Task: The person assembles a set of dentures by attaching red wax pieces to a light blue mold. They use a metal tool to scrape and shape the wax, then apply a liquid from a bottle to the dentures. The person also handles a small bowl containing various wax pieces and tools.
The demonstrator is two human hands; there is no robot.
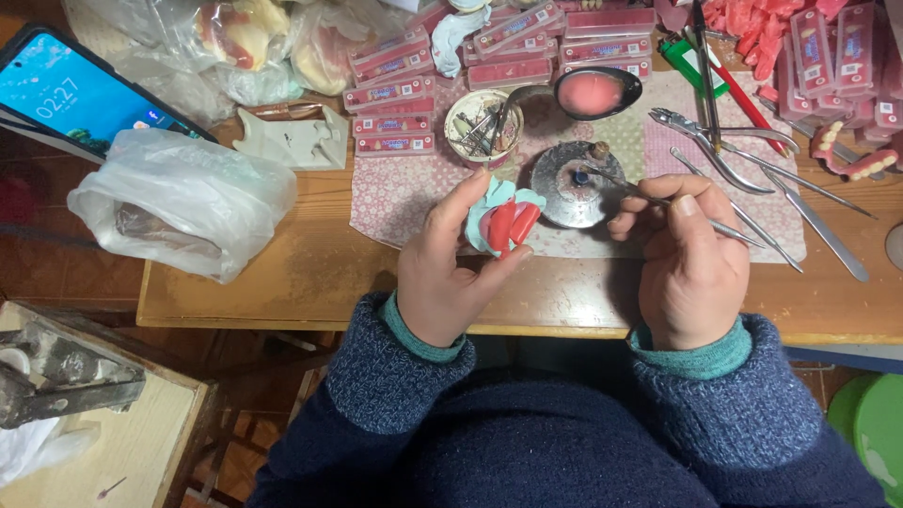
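My left hand (450, 263) grips a pale teal dental cast with red wax on it (505, 221), held up just above the table edge. My right hand (685, 254) is closed around a thin metal instrument (658, 199); its tip reaches left to a small round metal burner (571, 183) standing on the patterned cloth (400, 193). The two hands are a short way apart, with the burner behind the gap between them.
Metal pliers (701, 132) and several spatulas (818, 226) lie at the right. A cup of small tools (482, 127), a ladle with pink wax (594, 92) and pink tooth boxes (395, 94) sit behind. A plastic bag (183, 202) and a phone (71, 89) are at the left.
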